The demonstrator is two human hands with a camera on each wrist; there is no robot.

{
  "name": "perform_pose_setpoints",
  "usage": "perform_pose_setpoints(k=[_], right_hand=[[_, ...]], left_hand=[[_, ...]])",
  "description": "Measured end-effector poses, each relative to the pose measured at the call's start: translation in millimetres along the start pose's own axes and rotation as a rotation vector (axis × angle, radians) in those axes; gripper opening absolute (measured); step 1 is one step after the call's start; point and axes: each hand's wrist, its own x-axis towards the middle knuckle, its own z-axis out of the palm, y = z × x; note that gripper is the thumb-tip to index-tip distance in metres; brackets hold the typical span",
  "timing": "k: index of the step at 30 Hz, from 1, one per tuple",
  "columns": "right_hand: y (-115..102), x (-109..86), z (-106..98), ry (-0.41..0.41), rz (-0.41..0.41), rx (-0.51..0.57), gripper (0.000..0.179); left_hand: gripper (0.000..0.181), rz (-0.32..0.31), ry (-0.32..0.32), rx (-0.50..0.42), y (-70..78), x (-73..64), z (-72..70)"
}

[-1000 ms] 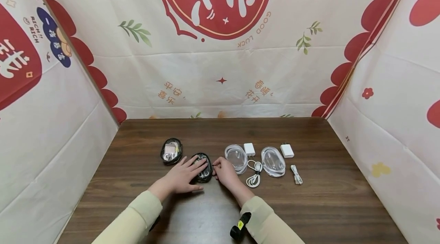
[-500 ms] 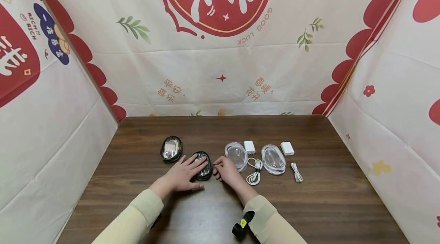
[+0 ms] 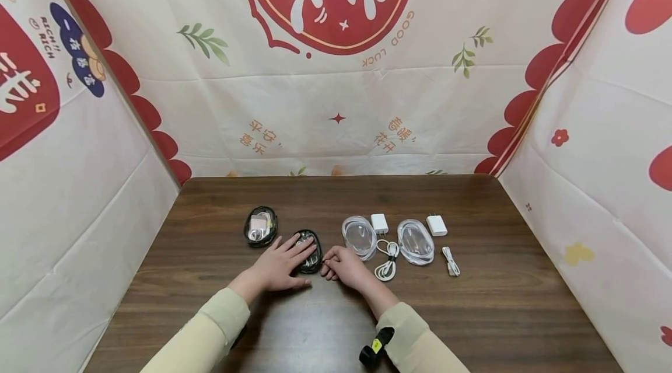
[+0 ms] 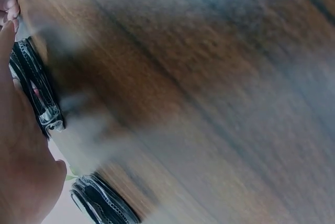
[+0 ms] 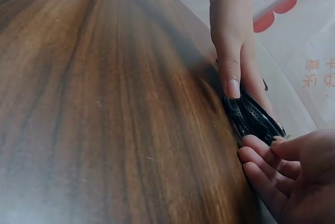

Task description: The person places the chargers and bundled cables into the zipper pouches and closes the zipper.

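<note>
Being steadied, apparently, beneath the flat, spread left hand (image 3: 278, 267), the black-rimmed, clear-topped oval pouch (image 3: 311, 268) is pinched at its edge by the curled right hand (image 3: 343, 266).

"What's that table (image 3: 504, 309) made of?"
"Looks like wood, smooth with a soft sheen. The black case (image 5: 251, 116) is glossy, ridged along its side."
"That adapter (image 3: 437, 225)?"
"Smooth plastic. And the backdrop (image 3: 304, 98) is creased matt cloth."
</note>
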Motion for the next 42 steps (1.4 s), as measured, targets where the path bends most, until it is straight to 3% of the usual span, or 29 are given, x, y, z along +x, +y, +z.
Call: perform_pose_setpoints(k=[4, 13, 24, 35, 42], right_hand=[[0, -2.1, 1, -0.018, -0.011, -0.018, 0.008], [1, -5.5, 1, 0.011, -0.019, 0.079, 0.007], [8, 7.7, 1, 0.137, -0.042, 0.099, 0.008], [2, 22.6, 1, 0.151, -0.033, 0.072, 0.007], [2, 23.4, 1, 0.14, -0.029, 0.058, 0.005]], left_hand=[[0.081, -0.013, 0.009, -0.009, -1.2, -0.2, 3.0], [0.082, -0.037, 0.018, 0.033, 1.1, -1.7, 4.1], [0.08, -0.08, 0.029, 0.034, -0.6, -13.3, 7.4], [0.076, -0.043, 0.069, 0.014, 0.2, -26.3, 3.6], [0.079, 0.004, 0.099, 0.032, -2.8, -14.6, -0.8]])
